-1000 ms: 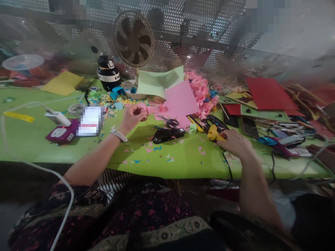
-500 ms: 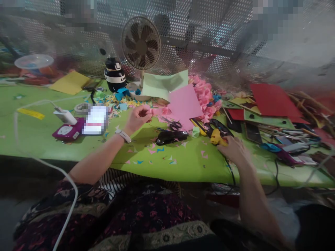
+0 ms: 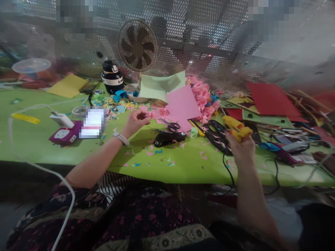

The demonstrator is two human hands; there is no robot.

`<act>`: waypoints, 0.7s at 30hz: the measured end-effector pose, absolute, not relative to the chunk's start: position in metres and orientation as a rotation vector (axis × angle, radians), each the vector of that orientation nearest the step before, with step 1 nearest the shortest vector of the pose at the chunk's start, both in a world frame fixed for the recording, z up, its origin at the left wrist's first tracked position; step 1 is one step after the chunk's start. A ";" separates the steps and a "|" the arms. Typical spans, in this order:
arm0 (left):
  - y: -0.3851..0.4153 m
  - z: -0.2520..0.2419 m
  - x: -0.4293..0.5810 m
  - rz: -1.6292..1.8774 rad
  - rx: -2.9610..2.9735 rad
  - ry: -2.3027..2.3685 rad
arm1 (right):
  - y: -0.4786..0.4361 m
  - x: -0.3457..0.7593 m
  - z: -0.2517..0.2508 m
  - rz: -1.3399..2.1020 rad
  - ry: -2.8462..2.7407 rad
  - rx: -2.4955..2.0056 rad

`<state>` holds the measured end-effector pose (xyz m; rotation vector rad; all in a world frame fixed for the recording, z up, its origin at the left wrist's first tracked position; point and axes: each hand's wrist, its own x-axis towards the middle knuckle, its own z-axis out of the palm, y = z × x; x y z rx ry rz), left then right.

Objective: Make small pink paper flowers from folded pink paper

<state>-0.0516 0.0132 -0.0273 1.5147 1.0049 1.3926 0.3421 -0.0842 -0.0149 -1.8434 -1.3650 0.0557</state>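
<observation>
My right hand (image 3: 244, 148) is wrapped round a yellow hot glue gun (image 3: 233, 124), held just above the table over a black tray-like piece (image 3: 218, 137). A black cord (image 3: 228, 169) hangs down below it. On the left, my left hand (image 3: 134, 122), with a pale watch on the wrist, pinches a small pink paper piece (image 3: 149, 115). Small scissors (image 3: 172, 126) and a black stapler (image 3: 170, 138) lie between my hands. Behind them is a sheet of pink paper (image 3: 183, 104), with a heap of pink paper flowers (image 3: 201, 94) to its right.
A phone (image 3: 92, 122) and a purple power socket box (image 3: 65, 134) with a charger sit at left. A black bottle (image 3: 112, 78) and a fan (image 3: 137, 45) stand at the back. Coloured sheets (image 3: 272, 99) and pencils are piled right. Paper scraps litter the green table (image 3: 188, 169).
My right hand has lifted the glue gun off the black piece and moved it up and right. My left hand stays nearly in place, still pinching the pink paper.
</observation>
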 end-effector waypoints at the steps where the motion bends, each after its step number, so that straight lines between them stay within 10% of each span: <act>1: 0.013 -0.027 -0.051 1.394 1.524 0.996 | -0.081 0.333 -0.010 0.230 -1.276 -1.723; 8: 0.013 -0.027 -0.054 1.434 1.577 0.933 | -0.053 0.233 0.020 0.906 -1.628 -1.182; 21: 0.013 -0.028 -0.058 1.427 1.593 0.839 | -0.037 0.170 0.004 1.074 -1.673 -0.918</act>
